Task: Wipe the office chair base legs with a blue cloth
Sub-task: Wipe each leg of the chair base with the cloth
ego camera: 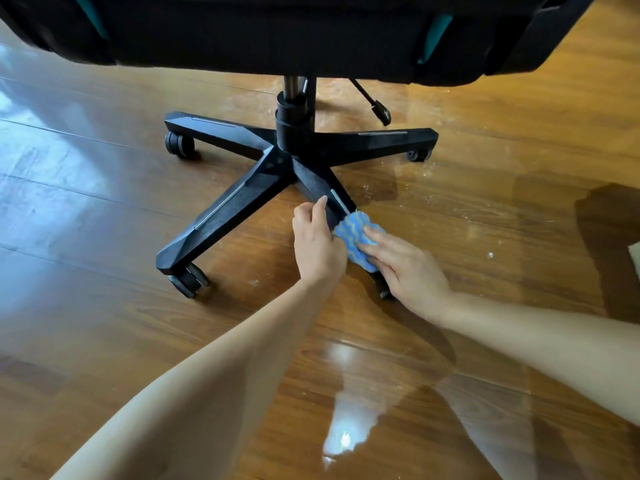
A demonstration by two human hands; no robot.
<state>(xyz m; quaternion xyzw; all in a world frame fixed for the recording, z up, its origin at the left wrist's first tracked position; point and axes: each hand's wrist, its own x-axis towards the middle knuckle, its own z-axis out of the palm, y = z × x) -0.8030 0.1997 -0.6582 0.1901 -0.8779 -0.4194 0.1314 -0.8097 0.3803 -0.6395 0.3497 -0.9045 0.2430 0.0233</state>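
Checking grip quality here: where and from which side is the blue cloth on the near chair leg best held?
Probably hold the blue cloth by its bunched middle where it drapes over the near chair leg, coming from above on the right, as the right hand does. The left hand grips the leg's other side, blocking it.

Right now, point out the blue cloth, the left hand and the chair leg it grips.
blue cloth (351, 233), head view, wavy-striped middle.
left hand (317, 244), head view, back of hand.
chair leg (317, 183), head view, top face near hub.
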